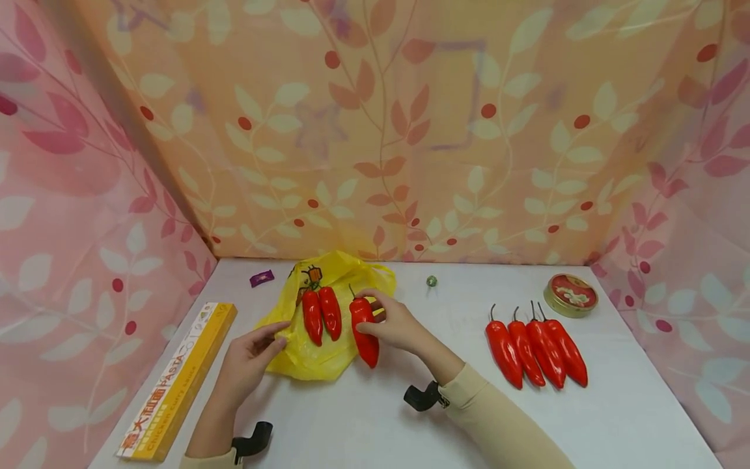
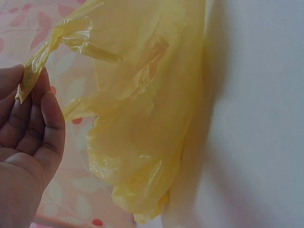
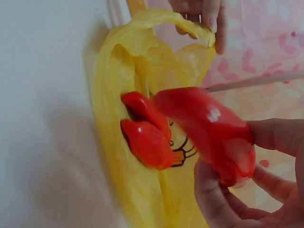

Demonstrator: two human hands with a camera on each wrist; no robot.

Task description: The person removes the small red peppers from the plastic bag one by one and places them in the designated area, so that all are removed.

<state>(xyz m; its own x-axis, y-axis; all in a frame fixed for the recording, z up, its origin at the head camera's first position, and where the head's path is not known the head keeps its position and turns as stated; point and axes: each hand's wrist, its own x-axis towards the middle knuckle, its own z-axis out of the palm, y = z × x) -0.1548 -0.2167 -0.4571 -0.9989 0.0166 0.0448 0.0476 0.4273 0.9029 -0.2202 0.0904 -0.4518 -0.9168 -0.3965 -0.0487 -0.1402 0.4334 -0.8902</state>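
Held pepper point(image 3: 204, 121) smooth, glossy; yellow bag point(image 1: 321, 362) crinkled plastic; tin point(image 1: 571, 296) metal.

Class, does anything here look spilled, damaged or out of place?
Nothing stands out: no spills or damage show. The yellow bag is crumpled, as thin plastic often is, and the left hand pinches it. Four red peppers lie side by side.

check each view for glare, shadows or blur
Head view: small highlights on the four grouped peppers, PASTA legible on the box; left wrist view: dim, hazy, yellow bag glinting at creases, soft shadow on the white table; right wrist view: bright glare spot on the held pepper, upper end looking soft.
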